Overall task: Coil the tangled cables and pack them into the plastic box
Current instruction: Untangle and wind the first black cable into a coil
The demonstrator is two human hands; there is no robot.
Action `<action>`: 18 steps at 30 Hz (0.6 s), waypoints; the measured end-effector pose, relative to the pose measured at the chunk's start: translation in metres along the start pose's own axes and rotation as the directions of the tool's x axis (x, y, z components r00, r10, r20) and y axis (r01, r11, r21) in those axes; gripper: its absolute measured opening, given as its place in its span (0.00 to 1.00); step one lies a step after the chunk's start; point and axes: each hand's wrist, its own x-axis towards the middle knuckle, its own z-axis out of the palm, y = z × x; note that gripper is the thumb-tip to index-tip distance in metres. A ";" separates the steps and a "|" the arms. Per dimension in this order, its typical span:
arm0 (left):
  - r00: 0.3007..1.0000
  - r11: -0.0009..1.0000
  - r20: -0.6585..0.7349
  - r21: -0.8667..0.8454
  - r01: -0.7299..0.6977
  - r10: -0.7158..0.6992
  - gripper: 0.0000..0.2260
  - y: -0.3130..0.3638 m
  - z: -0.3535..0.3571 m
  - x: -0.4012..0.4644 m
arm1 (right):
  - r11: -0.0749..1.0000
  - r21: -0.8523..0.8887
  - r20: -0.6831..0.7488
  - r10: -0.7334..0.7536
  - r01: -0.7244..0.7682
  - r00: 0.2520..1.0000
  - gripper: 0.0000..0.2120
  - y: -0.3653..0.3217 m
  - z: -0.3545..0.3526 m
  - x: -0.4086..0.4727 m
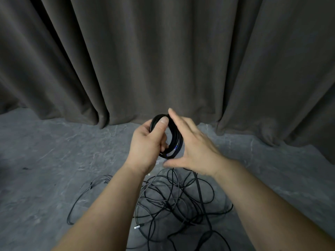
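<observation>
Gripping a black coil (173, 140) of cable, the left hand (148, 144) curls its fingers through the loops, thumb pressed on the upper rim. The right hand (194, 151) lies alongside with fingers straight and spread — flat against the coil's right side, closed on nothing. One strand drops from the coil to the tangle (174, 201) of black cables on the grey floor (54, 160) below the forearms. A dark curtain (163, 60) hangs behind.
</observation>
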 end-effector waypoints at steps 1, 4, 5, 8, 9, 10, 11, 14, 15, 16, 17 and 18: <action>1.000 1.000 0.006 -0.005 -0.003 0.003 0.10 0.000 -0.001 0.000 | 1.000 0.005 -0.005 -0.003 0.003 1.000 0.61 0.000 0.001 0.000; 1.000 1.000 0.017 -0.027 -0.007 0.007 0.14 -0.001 -0.003 0.000 | 0.998 0.057 -0.038 -0.004 0.006 0.999 0.61 0.001 0.001 0.002; 1.000 0.999 0.025 -0.034 -0.002 0.003 0.15 -0.002 -0.003 0.000 | 0.996 0.085 -0.061 -0.001 0.007 0.998 0.60 0.001 0.001 0.002; 0.998 0.999 0.054 -0.047 0.022 -0.019 0.15 -0.004 -0.002 0.000 | 0.989 0.147 -0.124 0.022 -0.004 0.992 0.59 0.005 0.002 0.002; 0.998 0.999 0.066 -0.047 0.023 -0.020 0.15 -0.005 -0.001 0.000 | 0.985 0.173 -0.138 0.032 -0.007 0.990 0.58 0.006 0.003 0.003; 0.997 0.999 0.081 -0.041 0.019 -0.015 0.16 -0.005 -0.001 0.000 | 0.979 0.203 -0.150 0.038 -0.007 0.988 0.58 0.007 0.005 0.003; 0.995 1.000 0.102 -0.029 0.007 -0.004 0.15 -0.005 -0.001 -0.001 | 0.973 0.233 -0.159 0.045 -0.007 0.986 0.58 0.008 0.006 0.004; 0.983 0.999 0.179 -0.012 -0.036 0.038 0.08 -0.002 0.002 -0.005 | 0.950 0.313 -0.153 0.063 -0.012 0.986 0.57 0.009 0.007 0.003; 0.980 0.999 0.193 -0.013 -0.038 0.040 0.07 0.000 0.002 -0.006 | 0.938 0.346 -0.147 0.064 -0.009 0.987 0.57 0.008 0.008 0.003; 0.979 0.999 0.200 -0.014 -0.038 0.040 0.07 0.003 0.003 -0.007 | 0.922 0.388 -0.141 0.063 -0.003 0.988 0.56 0.007 0.010 0.003; 0.980 0.999 0.197 -0.006 -0.040 0.041 0.08 0.004 0.002 -0.007 | 0.899 0.438 -0.135 0.060 0.005 0.989 0.54 0.007 0.012 0.004; 0.982 0.999 0.182 0.014 -0.048 0.045 0.07 0.005 0.002 -0.008 | 0.874 0.486 -0.131 0.062 0.009 0.989 0.54 0.006 0.015 0.005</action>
